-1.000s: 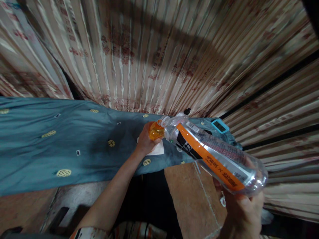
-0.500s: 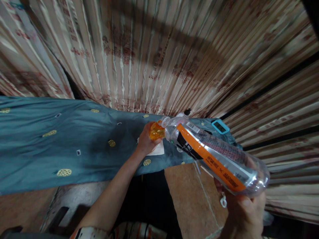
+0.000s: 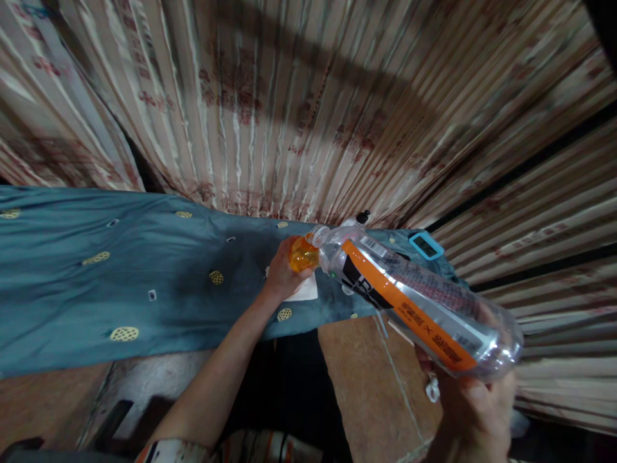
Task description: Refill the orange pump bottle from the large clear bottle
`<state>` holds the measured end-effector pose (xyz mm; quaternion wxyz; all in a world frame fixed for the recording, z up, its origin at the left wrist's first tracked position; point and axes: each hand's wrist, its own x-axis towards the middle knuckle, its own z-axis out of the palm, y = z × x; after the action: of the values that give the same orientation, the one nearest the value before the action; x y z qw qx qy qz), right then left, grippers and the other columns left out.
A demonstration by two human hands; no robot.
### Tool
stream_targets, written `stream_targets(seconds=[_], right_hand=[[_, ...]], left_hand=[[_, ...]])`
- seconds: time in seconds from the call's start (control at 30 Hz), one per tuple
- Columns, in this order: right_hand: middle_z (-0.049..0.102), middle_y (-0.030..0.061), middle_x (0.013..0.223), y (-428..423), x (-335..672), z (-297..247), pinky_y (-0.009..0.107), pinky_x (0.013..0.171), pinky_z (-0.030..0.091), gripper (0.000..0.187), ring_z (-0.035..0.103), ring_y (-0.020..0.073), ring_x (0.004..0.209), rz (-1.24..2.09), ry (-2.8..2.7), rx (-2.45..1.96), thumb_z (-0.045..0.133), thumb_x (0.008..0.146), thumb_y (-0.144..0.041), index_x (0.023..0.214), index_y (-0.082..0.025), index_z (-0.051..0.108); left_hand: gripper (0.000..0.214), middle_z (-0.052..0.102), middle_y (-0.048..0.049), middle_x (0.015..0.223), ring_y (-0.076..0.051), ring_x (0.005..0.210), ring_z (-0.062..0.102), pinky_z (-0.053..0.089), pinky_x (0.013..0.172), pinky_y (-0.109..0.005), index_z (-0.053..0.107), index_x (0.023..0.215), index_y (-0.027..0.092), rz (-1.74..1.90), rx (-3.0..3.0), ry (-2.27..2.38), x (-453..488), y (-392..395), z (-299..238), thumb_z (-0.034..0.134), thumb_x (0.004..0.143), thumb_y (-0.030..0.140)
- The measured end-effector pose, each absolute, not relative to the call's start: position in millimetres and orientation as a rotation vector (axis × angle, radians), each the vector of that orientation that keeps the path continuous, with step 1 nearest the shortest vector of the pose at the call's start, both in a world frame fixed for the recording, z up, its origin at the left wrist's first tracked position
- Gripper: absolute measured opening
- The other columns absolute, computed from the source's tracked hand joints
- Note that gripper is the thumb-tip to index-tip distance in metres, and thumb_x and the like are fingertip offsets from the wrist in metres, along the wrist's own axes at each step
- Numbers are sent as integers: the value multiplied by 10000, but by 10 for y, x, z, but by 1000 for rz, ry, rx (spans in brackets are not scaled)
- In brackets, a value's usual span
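In the head view, a clear bottle is gripped at its base by the right hand and tilted so that its mouth meets a small orange cup, which is clasped steady in the left hand above white paper on the cloth-covered bench.

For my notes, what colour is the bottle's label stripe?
Orange; the bottle shows best in head view.
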<state>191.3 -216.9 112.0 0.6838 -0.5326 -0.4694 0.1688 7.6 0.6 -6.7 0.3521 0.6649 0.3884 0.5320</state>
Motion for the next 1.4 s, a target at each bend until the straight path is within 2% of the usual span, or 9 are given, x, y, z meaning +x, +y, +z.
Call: stream_targets(seconds=[0.17,0.23,0.37,0.53,0.77,0.97,1.03,1.17,1.4], right_hand=[[552,86,1144,-2167,1898,1122,286,449,377,764,552,147,617,385,-1022,-1217,846,688,-456,1375,-231,598],[579,93,1125,-2165,1901,1115,282,453,379,711,555,152,632,368,-1018,-1215,833,700,-439,1341,-214,621],[624,82,957,-2155,1952,1079,287,425,383,597,555,173,601,351,-1104,-1174,806,718,-400,1254,-182,661],[642,120,1085,-2174,1964,1077,292,445,384,585,556,172,636,355,-1075,-1181,790,736,-385,1269,-186,654],[614,93,1030,-2172,1912,1125,294,476,362,683,520,171,632,359,-1057,-1241,801,726,-416,1350,-209,618],[564,108,1239,-2168,1885,1162,300,464,361,765,543,159,640,361,-1046,-1232,824,704,-442,1405,-249,583],[577,108,1229,-2162,1894,1177,311,469,381,792,545,158,621,381,-1047,-1263,830,710,-470,1425,-257,564],[600,100,1072,-2125,1949,1185,317,440,376,768,528,163,568,380,-1125,-1236,811,710,-475,1394,-204,588],[591,152,1225,-2099,1963,1185,304,426,371,745,526,168,608,348,-1136,-1242,775,709,-457,1386,-202,597]], left_hand=[[559,691,-68,1142,-291,1106,687,565,989,-465,567,1170,216,1370,1710,1007,68,-9,-39,817,671,243],[564,692,-73,1138,-287,1092,692,569,980,-463,560,1177,209,1364,1704,1018,68,-11,-36,814,674,242],[585,692,-72,1143,-284,1103,690,568,982,-458,556,1191,209,1377,1716,1023,71,-6,-53,827,675,262],[586,685,-70,1152,-290,1115,684,560,992,-468,563,1188,219,1390,1713,1003,74,14,-101,832,668,251],[572,690,-76,1135,-295,1097,694,567,982,-477,558,1175,215,1369,1693,1012,85,11,-90,819,668,256],[589,688,-76,1144,-295,1113,691,567,983,-467,553,1187,212,1380,1694,1021,81,4,-86,822,667,270],[584,689,-64,1140,-287,1105,693,566,981,-461,555,1185,220,1371,1697,1018,78,5,-91,819,668,269],[593,689,-63,1147,-286,1120,686,555,996,-462,554,1193,221,1376,1698,1022,78,9,-94,820,664,266],[553,689,-72,1150,-288,1116,683,555,997,-472,566,1171,220,1380,1708,1006,76,2,-73,813,680,279]])
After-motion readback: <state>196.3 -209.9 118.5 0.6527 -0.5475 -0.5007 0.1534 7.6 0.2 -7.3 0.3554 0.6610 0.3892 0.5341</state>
